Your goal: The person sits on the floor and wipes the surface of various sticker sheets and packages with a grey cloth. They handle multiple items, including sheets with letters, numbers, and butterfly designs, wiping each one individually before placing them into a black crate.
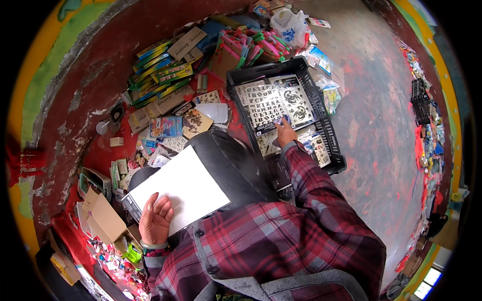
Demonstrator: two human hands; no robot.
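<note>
My left hand [156, 220] is open, palm turned up and fingers loosely bent, over the lower left part of a blank white sheet [183, 188]. That sheet lies across my lap, with a dark-edged packet showing under its left edge. My right hand [286, 133] reaches into a black plastic crate [329, 133] and has its fingers closed at the lower edge of a sheet of black letters [261, 108]. Beside it lies a sheet with black dragon-like designs [298, 103]. Smaller patterned sheets [321, 150] are in the crate's near end.
Yellow-green boxes [160, 75] and pink and green items [251, 45] are piled at the far left and middle. A white plastic bag [291, 27] lies beyond the crate. An open cardboard box [103, 215] stands at left; another black crate [419, 100] is far right.
</note>
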